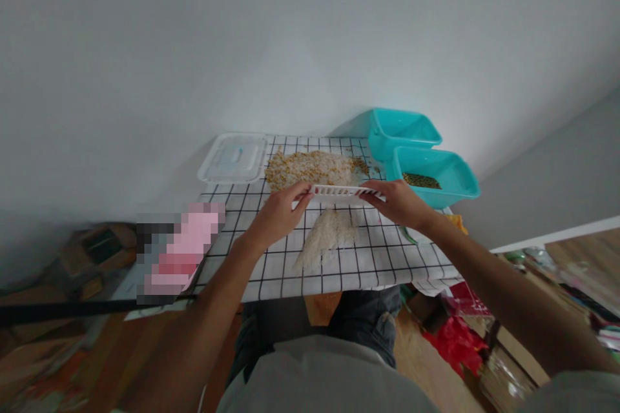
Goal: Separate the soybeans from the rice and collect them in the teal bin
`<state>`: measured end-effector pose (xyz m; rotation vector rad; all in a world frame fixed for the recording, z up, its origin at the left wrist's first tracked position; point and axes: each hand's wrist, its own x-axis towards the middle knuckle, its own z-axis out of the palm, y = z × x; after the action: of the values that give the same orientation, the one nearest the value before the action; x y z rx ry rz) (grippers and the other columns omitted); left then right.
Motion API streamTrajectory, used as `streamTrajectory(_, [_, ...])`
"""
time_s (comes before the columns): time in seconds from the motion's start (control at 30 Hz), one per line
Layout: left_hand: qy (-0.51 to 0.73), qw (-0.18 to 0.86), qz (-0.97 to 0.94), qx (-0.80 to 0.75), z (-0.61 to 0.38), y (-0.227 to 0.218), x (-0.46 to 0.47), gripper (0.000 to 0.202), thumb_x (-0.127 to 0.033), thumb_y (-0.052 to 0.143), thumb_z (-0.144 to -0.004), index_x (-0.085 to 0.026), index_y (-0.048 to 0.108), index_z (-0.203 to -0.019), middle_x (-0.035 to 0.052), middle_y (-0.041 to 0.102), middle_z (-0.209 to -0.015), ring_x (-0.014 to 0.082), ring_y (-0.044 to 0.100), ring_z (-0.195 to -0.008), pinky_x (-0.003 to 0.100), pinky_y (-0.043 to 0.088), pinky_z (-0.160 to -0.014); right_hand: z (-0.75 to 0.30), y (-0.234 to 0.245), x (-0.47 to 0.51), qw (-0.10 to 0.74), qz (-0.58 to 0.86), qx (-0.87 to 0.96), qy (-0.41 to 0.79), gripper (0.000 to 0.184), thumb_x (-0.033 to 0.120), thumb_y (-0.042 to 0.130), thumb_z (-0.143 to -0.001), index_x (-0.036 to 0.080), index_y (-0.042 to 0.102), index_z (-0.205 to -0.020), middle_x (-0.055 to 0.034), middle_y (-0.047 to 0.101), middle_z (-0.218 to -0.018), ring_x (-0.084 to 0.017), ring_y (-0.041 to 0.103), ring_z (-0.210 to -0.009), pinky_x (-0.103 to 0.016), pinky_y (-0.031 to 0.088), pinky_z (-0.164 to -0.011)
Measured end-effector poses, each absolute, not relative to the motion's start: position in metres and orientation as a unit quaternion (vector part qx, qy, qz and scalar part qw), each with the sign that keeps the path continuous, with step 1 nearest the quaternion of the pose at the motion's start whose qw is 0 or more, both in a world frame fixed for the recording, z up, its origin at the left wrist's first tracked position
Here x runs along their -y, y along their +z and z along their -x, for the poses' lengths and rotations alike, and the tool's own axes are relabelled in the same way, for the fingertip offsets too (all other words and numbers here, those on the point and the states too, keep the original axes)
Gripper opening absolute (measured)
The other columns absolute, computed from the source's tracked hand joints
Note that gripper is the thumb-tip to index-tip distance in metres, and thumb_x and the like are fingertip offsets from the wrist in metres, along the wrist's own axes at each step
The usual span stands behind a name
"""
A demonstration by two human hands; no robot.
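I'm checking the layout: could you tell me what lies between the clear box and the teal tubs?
A heap of mixed yellow and white grain lies on the cloth between box and tubs, in the head view.

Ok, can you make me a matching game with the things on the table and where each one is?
Things:
1. white slotted tray
2. white rice pile
3. clear lidded box
4. nearer teal tub

Places or states:
a. at the far left corner of the checked cloth
b. held between the left hand and the right hand
c. has dark greenish grains inside
d. lying on the cloth just below the tray

Pairs: 1-b, 2-d, 3-a, 4-c
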<state>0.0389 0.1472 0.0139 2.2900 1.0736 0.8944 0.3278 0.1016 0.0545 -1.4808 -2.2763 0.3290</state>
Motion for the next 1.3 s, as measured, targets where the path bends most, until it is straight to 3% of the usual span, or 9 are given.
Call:
streamTrajectory(0.4, [0.301, 0.247, -0.838, -0.383, -0.032, 0.013, -0.138, 0.017, -0.035, 0.05, -0.102, -0.023, 0.062, -0.098, 0.0033, 0.075, -0.096, 0.0199, 0.075, -0.093, 0.035, 0.06, -0.084, -0.324, 0.056, -0.089, 0.174, 0.533, 0.815, 0.147, 0.024, 0.033, 0.055, -0.101, 0.021, 0.073, -0.111, -0.0017, 0.073, -0.072, -0.014, 0.065, -0.062, -0.024, 0.041, -0.062])
streamTrajectory(0.63, [0.307, 0.246, -0.834, -0.388, -0.035, 0.01, -0.148, 0.019, -0.036, 0.049, -0.102, -0.024, 0.063, -0.104, 0.0042, 0.076, -0.099, 0.0212, 0.076, -0.097, 0.036, 0.06, -0.087, -0.326, 0.053, -0.1, 0.184, 0.529, 0.817, 0.136, 0.022, 0.032, 0.055, -0.101, 0.022, 0.073, -0.108, -0.0029, 0.076, -0.082, -0.015, 0.067, -0.07, -0.025, 0.044, -0.067])
streamTrajectory(0.87, [0.317, 0.239, -0.836, -0.379, -0.04, 0.011, -0.162, 0.017, -0.031, 0.05, -0.101, -0.022, 0.061, -0.092, 0.0015, 0.073, -0.089, 0.0181, 0.073, -0.086, 0.033, 0.058, -0.081, -0.329, 0.051, -0.114, 0.187, 0.54, 0.811, 0.128, 0.025, 0.036, 0.056, -0.101, 0.021, 0.074, -0.11, -0.0041, 0.076, -0.084, -0.016, 0.067, -0.07, -0.026, 0.045, -0.067])
streamTrajectory(1.3, [0.334, 0.249, -0.825, -0.382, -0.043, 0.017, -0.174, 0.013, -0.03, 0.051, -0.1, -0.022, 0.061, -0.097, 0.0026, 0.075, -0.096, 0.0191, 0.074, -0.093, 0.033, 0.058, -0.085, -0.326, 0.061, -0.13, 0.193, 0.538, 0.814, 0.108, 0.025, 0.032, 0.057, -0.099, 0.017, 0.075, -0.108, -0.0065, 0.076, -0.087, -0.016, 0.065, -0.073, -0.027, 0.044, -0.069])
